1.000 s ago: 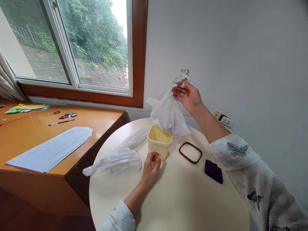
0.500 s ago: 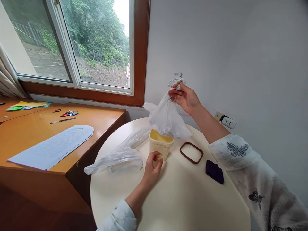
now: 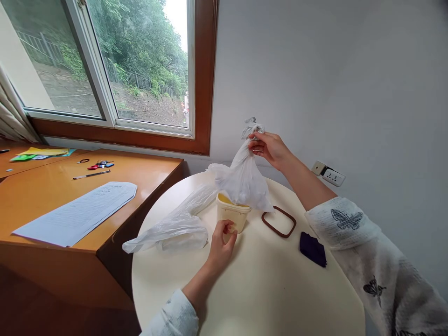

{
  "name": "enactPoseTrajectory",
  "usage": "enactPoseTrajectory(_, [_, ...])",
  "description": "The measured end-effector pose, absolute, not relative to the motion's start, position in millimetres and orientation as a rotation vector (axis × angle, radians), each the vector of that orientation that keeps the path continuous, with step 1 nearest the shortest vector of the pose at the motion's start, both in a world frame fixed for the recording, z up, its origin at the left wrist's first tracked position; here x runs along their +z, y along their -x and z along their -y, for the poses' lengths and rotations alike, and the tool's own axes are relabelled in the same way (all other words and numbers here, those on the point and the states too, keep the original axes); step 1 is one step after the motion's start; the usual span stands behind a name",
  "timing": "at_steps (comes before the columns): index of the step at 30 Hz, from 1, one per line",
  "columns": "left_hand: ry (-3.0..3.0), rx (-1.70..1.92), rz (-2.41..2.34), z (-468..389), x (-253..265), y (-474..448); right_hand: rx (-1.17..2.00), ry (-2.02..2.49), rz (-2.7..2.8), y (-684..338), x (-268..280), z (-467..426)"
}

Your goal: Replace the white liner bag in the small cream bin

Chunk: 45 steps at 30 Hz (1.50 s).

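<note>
My right hand [image 3: 271,148] is closed around the twisted neck of a white plastic bag [image 3: 243,179], just under its knotted top. The bag hangs with its wide lower part over the rim of a small cream bin [image 3: 233,215], covering much of its yellow inside. Against the front of this bin, my left hand [image 3: 224,240] has its fingers curled and its thumb close to them. To the right of the bin, a brown rounded rectangular frame [image 3: 264,221] lies flat on the table.
On the round cream table [image 3: 259,289] lie a crumpled clear plastic bag [image 3: 171,231] and a folded dark purple cloth [image 3: 312,249]. A wooden desk [image 3: 157,170] at left bears papers [image 3: 80,212], a pen [image 3: 91,175] and keys [image 3: 101,165]. A wall socket [image 3: 333,177] is behind.
My right hand has lowered the tied plastic bag a little, so it now hides more of the bin's opening. My left hand stays at the bin's front.
</note>
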<state>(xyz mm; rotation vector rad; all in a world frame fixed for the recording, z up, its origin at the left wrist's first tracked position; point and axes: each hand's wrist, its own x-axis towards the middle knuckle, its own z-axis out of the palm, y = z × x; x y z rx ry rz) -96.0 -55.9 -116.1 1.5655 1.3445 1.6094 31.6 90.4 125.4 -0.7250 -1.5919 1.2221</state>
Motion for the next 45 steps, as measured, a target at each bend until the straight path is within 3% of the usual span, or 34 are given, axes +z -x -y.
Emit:
enactPoseTrajectory(31, [-1.545,1.629,-1.345,60.7,-116.7,93.6,1.152,0.526,1.563,-15.2,145.7,-79.3])
enactPoseTrajectory(45, [-1.561,1.636,-1.361,58.4,-118.9,98.0,0.955,0.896,1.494,-61.7,136.6,-95.1])
